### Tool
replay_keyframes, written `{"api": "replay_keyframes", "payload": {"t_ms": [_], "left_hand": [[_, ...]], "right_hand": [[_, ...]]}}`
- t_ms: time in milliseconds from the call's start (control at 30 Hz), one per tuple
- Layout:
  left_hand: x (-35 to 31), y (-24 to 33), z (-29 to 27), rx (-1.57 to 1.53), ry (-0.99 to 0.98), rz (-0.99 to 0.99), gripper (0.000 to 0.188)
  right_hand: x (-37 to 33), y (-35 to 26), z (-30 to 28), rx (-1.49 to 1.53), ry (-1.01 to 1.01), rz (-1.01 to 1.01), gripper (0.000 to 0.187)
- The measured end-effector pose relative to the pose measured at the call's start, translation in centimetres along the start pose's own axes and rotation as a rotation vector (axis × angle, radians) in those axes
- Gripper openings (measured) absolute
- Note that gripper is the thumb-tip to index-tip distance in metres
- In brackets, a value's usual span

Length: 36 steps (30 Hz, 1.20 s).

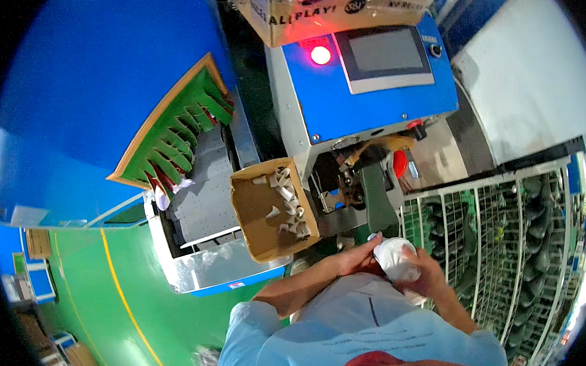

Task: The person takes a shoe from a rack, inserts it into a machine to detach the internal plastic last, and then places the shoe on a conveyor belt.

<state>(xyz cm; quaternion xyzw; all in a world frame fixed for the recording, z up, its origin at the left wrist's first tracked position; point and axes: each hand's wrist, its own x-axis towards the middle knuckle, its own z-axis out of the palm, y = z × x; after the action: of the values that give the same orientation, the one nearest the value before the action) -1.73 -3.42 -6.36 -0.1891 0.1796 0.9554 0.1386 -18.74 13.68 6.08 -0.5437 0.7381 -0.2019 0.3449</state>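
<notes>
In front of my body, my left hand (360, 255) and my right hand (428, 274) are closed around a white rounded piece (396, 258) that looks soft and faintly ridged. Its exact kind does not show. My left fingers grip its left edge, while the right hand wraps its right side. Just beyond the hands, a dark green sole-shaped part (378, 198) sticks out of a blue and grey machine (371, 114). To the left stands an open cardboard box (254, 211) with several small white curved pieces (286, 192) inside.
A red lamp (321, 55) glows beside the machine's screen (387, 51); a carton (330, 11) sits on top. At left, a conveyor (202, 184) carries a wood-edged rack of green pieces (175, 135). A white wire rack (479, 261) holding dark curved items stands close on the right.
</notes>
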Motion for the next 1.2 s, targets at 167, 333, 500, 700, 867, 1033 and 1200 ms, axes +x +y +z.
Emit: {"api": "replay_keyframes", "payload": {"t_ms": [167, 333, 500, 700, 867, 1033, 1200], "left_hand": [[1.0, -4.2, -2.8, 0.049, -0.016, -0.118, 0.064], [0.1, -2.9, -4.0, 0.362, 0.321, 0.041, 0.057], [-4.1, -1.1, -5.8, 0.490, 0.489, 0.154, 0.065], [-3.9, -0.6, -3.2, 0.287, 0.548, 0.188, 0.069], [3.3, -1.2, -5.0, 0.589, 0.650, 0.013, 0.057], [8.4, -0.5, 2.9, 0.886, 0.762, -0.135, 0.061], [-1.5, -2.7, -4.4, 0.608, 0.753, 0.309, 0.067]], "right_hand": [[7.9, 2.8, 0.8, 0.750, 0.067, 0.550, 0.090], [12.7, 2.0, 7.8, 1.465, 0.303, 0.266, 0.068], [-0.5, 5.3, -1.1, 1.105, 0.441, 0.138, 0.075], [-25.4, 11.2, -5.4, 1.314, 1.431, -0.088, 0.070], [-36.8, 15.8, -10.2, 1.600, 1.405, -0.802, 0.061], [-43.8, 22.8, -15.6, 1.987, 1.429, -0.523, 0.055], [-33.5, 20.9, -17.8, 1.732, 1.623, -0.221, 0.039]]}}
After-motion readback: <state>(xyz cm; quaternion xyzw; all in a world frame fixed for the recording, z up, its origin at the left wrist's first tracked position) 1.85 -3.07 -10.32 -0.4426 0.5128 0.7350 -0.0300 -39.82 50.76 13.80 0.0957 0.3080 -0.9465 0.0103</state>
